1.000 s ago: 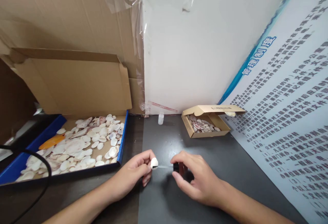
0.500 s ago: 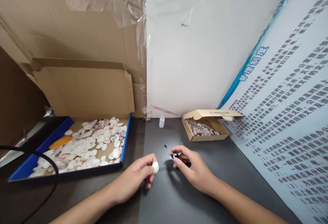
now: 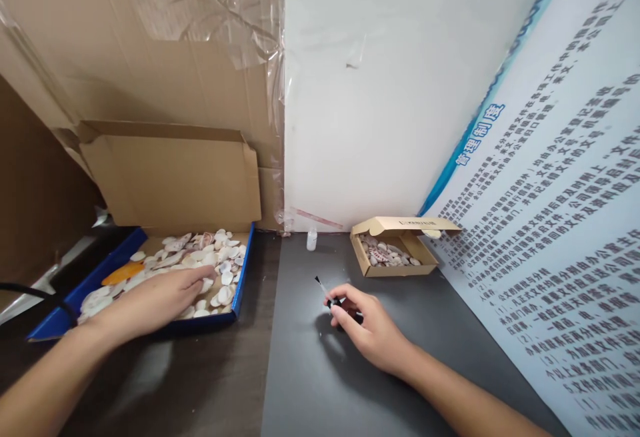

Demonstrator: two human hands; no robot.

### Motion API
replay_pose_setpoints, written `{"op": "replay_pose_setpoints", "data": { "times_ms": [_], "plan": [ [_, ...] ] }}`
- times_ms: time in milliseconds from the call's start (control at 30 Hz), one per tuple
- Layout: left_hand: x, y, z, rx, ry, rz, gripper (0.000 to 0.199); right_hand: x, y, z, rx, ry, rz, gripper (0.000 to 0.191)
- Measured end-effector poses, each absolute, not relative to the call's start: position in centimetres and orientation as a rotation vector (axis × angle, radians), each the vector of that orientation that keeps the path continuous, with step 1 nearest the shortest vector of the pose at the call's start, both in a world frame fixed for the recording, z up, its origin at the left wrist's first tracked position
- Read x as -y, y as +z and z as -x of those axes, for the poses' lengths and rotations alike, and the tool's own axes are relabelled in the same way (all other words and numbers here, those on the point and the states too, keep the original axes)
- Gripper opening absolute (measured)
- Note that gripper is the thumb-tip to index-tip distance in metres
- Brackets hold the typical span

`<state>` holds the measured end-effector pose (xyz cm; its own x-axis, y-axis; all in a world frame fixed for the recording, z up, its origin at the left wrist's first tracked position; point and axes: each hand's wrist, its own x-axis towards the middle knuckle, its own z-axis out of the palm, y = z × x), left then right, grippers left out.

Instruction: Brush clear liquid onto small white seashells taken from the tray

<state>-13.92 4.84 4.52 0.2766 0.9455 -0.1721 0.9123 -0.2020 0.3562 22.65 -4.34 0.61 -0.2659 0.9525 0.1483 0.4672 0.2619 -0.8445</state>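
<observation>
My left hand (image 3: 167, 297) reaches over the blue-sided cardboard box (image 3: 239, 290) of seashells on the left. Its fingers are bent down together at a white seashell (image 3: 207, 284), which shows just under the fingertips; the thumb is largely hidden. My right hand (image 3: 367, 322) is closed around a small brush with a black cap handle (image 3: 334, 302). The thin stem points up and left, and its dark bristle tip is in the air above the grey mat. Behind it stands a small clear bottle (image 3: 312, 240) with whitish contents, upright and without a cap.
A small open cardboard box (image 3: 367, 269) holding several patterned shells stands at the back right. An orange shell (image 3: 123, 273) lies in the left box. A black cable (image 3: 35, 290) crosses the left edge. A white board (image 3: 350, 124) and a printed poster (image 3: 545, 250) border the grey mat (image 3: 320, 397).
My left hand has moved left from above the mat's edge to the box, where it had held a white seashell. My right hand keeps the brush, nearly in place. The view has shifted slightly.
</observation>
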Motion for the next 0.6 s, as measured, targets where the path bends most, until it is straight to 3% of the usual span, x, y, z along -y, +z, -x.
{"op": "replay_pose_setpoints", "data": {
  "times_ms": [600],
  "plan": [
    [-1.8,5.8,12.7,-1.851,0.097,-2.380,0.044,4.4,0.9,-22.7,1.863,0.894,1.290,0.013]
  ]
}}
